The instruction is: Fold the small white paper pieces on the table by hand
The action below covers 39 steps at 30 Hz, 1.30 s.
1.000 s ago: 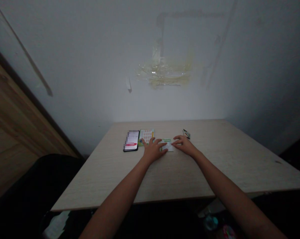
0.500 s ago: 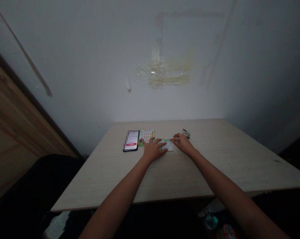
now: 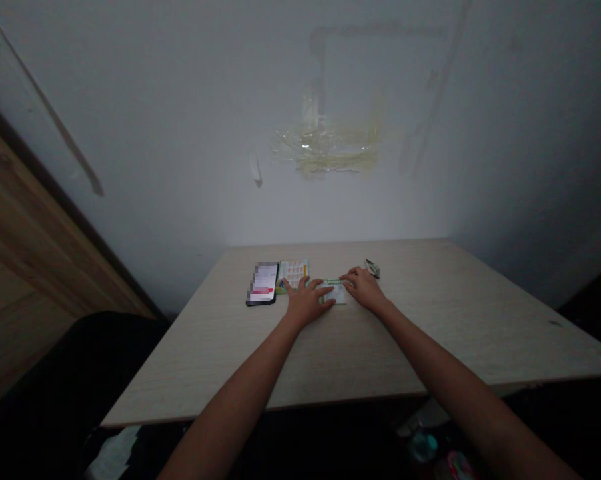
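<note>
A small green-and-white printed paper [image 3: 336, 294], perhaps a booklet or sheet, lies flat on the table in the middle. My left hand [image 3: 307, 301] is spread over its left part, fingers apart and pressing down. At the paper's upper right corner my right hand [image 3: 364, 288] has its fingertips drawn together around the edge. Just left of my left hand lies a colourful printed card [image 3: 294, 270] with a grid of small pictures, partly covered by the fingers. Beyond my right hand sits a small dark, folded-looking item [image 3: 373, 268] whose kind I cannot make out.
A smartphone [image 3: 262, 285] with its screen lit lies left of the printed card. The pale wooden table [image 3: 220, 360] meets a wall [image 3: 180, 133] with peeling tape [image 3: 335, 157]. Dark seating [image 3: 105, 360] stands at the left. Below the table's right front are blurred items [image 3: 423, 445].
My right hand has shifted slightly left and its fingers have closed in on the paper's upper right corner. My left hand has stayed in place.
</note>
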### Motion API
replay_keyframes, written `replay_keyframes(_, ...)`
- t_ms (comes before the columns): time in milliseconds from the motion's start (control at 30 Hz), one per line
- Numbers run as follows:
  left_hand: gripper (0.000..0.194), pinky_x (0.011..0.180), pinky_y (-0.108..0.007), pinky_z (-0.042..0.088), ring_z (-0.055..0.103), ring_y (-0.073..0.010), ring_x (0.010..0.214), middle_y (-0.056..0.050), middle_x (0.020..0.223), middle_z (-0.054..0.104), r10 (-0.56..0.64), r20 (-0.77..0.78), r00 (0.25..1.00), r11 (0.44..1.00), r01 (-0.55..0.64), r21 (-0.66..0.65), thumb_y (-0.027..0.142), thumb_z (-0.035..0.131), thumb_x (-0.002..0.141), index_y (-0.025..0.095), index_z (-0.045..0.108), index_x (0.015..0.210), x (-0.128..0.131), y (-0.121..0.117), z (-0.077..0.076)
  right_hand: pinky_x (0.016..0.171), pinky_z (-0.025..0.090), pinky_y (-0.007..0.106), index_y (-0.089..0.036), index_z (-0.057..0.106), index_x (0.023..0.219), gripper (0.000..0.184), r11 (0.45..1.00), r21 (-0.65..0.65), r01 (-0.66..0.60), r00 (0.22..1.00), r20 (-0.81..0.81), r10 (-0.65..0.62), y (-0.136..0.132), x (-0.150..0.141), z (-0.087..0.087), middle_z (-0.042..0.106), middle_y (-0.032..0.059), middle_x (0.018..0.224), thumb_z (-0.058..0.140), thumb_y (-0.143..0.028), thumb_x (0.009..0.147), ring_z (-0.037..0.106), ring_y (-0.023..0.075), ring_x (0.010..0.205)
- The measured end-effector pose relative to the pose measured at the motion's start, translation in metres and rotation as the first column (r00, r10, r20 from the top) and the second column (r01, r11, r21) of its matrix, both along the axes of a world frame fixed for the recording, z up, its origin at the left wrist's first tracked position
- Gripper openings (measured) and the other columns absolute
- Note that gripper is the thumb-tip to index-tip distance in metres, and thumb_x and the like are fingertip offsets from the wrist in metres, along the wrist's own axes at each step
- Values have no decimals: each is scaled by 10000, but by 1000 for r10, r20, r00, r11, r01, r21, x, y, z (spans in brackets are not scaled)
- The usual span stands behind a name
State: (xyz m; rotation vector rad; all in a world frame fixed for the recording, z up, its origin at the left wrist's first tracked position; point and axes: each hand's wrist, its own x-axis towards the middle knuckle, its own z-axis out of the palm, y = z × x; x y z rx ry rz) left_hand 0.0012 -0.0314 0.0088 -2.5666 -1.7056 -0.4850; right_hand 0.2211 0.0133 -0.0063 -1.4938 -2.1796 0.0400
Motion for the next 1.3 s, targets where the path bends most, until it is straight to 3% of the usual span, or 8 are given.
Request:
replay_keyframes(667, 409, 1017, -847, -42, 340, -385, 1373, 47, 1425, 544, -1, 0, 1000, 1000, 1, 26, 635, 500, 879, 529, 580, 1266, 0, 0, -3, 1040, 415, 408, -207, 762, 1062, 311, 999, -14, -38, 986, -164, 36, 3, 8, -9, 654, 110, 1133, 712, -375, 805, 595, 255, 1090)
replay_keyframes(933, 410, 1014, -849, -44, 317, -382, 1389, 53, 1439, 531, 12, -16, 1000, 1000, -12, 1, 638, 495, 881, 540, 566, 1273, 0, 0, -2, 1056, 408, 422, -195, 754, 1082, 341, 997, -45, -70, 984, -164, 62, -1, 8, -3, 636, 125, 1161, 734, -352, 780, 588, 269, 1117)
replay_keyframes(1300, 412, 1005, -852, -56, 317, -384, 1391, 54, 1427, 544, -1, 5, 1000, 1000, 1, 10, 642, 498, 877, 537, 570, 1269, -2, 1, -4, 1081, 389, 450, -222, 703, 1197, 488, 989, -79, -128, 988, -92, 121, 2, 17, -11, 579, 132, 1279, 767, -383, 741, 537, 285, 1200)
